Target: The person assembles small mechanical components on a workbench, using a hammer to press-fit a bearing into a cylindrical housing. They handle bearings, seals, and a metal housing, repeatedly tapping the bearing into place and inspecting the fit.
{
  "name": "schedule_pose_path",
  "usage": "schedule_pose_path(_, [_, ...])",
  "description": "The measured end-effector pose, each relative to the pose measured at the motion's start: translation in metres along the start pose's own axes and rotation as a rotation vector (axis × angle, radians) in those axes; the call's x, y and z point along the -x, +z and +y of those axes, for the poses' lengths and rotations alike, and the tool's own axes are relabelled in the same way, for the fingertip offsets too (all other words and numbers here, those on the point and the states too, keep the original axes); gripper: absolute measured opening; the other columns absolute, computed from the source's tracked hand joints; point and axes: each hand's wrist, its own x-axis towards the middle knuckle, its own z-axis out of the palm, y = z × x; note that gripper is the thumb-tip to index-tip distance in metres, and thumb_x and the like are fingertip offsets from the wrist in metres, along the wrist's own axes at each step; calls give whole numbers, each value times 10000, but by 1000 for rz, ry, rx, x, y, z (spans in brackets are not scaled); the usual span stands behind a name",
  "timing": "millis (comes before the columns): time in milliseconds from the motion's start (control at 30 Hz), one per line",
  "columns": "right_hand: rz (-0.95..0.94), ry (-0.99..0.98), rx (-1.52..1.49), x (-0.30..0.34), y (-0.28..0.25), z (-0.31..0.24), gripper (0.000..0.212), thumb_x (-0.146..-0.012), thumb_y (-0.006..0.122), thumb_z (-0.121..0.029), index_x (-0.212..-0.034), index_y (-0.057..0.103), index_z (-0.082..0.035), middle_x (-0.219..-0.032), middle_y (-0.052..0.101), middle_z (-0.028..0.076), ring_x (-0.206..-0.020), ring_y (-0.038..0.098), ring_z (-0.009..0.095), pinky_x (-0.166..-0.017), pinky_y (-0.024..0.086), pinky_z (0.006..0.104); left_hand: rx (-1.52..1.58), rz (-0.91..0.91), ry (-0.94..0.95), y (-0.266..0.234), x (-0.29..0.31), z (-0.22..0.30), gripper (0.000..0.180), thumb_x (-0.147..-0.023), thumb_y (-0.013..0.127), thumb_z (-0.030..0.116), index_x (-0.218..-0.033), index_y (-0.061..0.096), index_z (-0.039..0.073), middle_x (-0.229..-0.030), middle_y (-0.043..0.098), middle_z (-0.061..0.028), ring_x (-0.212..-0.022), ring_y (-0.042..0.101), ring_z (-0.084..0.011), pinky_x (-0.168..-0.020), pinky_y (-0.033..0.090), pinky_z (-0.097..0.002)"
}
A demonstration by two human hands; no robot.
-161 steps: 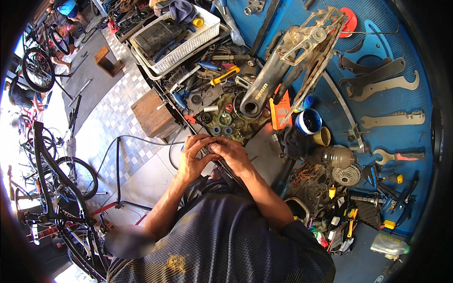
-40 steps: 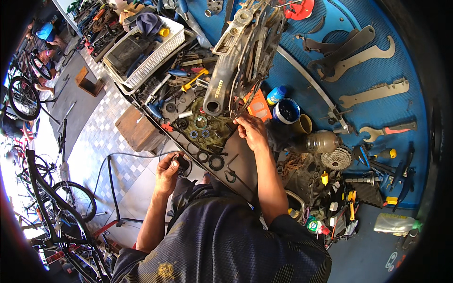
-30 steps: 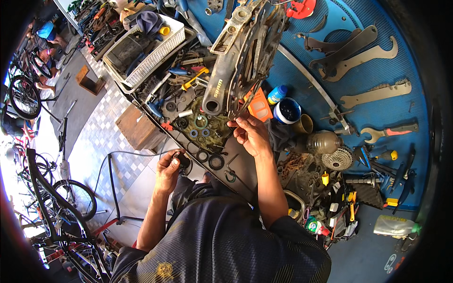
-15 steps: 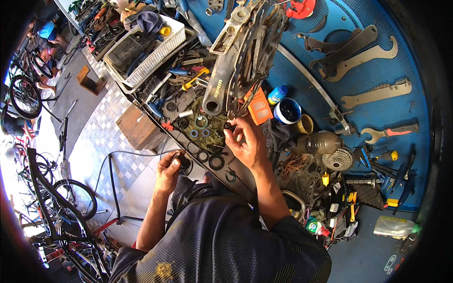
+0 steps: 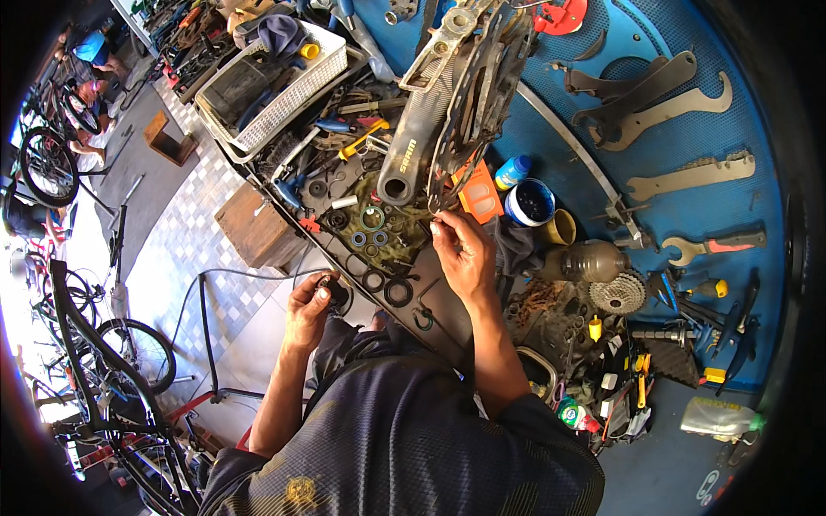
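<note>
The left hand [image 5: 308,303] hangs just off the front edge of the cluttered workbench [image 5: 456,318], its fingers curled around a small round black part [image 5: 335,292] held at that edge. The right hand [image 5: 462,254] lies over the bench top, fingers bent and thumb and fingertips pinched together on something too small to make out, just in front of a greasy grey metal crank arm [image 5: 413,150] that leans up toward the back. Beside the fingertips, a flat orange plastic piece [image 5: 479,196] stands near a blue round tin with a dark inside [image 5: 529,203]. Toward the left of the right hand, a scatter of black rubber rings and blue-rimmed bearings [image 5: 379,249] lies on a dirty olive cloth [image 5: 404,236] near the front edge. A white plastic mesh basket [image 5: 297,90] sits at the far left corner. Flat steel wrenches [image 5: 680,176] hang on the blue board [image 5: 602,129] behind the bench.
</note>
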Motion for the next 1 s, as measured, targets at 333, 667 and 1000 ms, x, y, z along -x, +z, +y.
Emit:
schedule_pose_path(333, [-54,330,-385,14,-4,19,327,-1034,737,-84,-1341,685,16,-1038,698,37,-819,656,75,-653,563,240,12,-65,-35,-12,0,-6,460,-973,820,304,-1295,701,-3,-1271,725,-92,-1154,679,-211,-1045,515,-401])
schedule_pose_path(667, [-70,307,-475,18,-4,1,406,-1002,752,-6,-1401,682,-21,-1055,712,48,-883,672,87,-747,569,236,16,-19,-6,-4,2,-6,479,-957,840,284,-1315,701,-2,-1177,733,-35,-1086,653,-144,-1021,485,-322])
schedule_pose_path(1000, [-63,207,-249,16,-7,-6,258,-961,800,5,-1209,726,13,-1036,714,32,-870,656,72,-774,550,226,20,-16,-22,-2,3,-5,488,-954,845,275,-1325,699,-7,-1184,726,-27,-1081,640,-131,-1021,472,-308])
